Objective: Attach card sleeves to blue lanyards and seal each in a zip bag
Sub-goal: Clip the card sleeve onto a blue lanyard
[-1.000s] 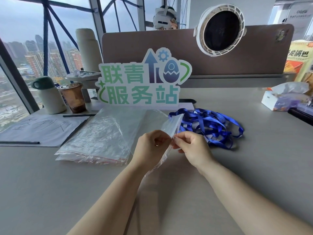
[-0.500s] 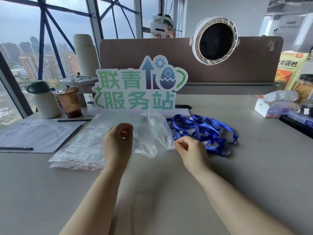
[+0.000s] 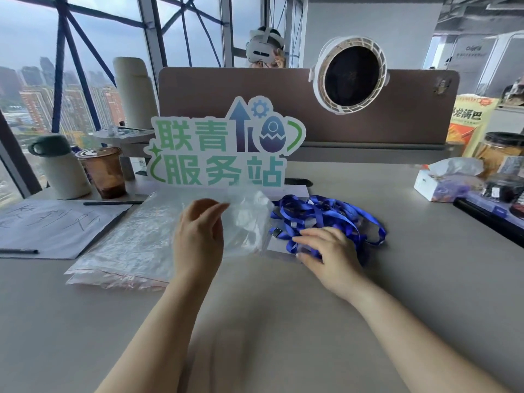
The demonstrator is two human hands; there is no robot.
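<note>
Bags of clear zip plastic (image 3: 122,251) lie stacked left of my left hand (image 3: 198,239), which pinches one thin clear zip bag (image 3: 249,219) by its edge; limp and slippery, I judge. Right of it, my right hand (image 3: 326,251) rests, fingers loosely spread, on tangled blue ribbon lanyards (image 3: 334,214), a clear card sleeve (image 3: 276,249) at my fingertips. Soft ribbon snags; best taken at its dark clip (image 3: 276,232).

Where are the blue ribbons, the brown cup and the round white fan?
Blue ribbon lanyards (image 3: 348,214): head view, tangle's middle.
Brown plastic drink cup (image 3: 105,174): head view, its side.
Round white fan (image 3: 351,75): head view, dark centre.
</note>
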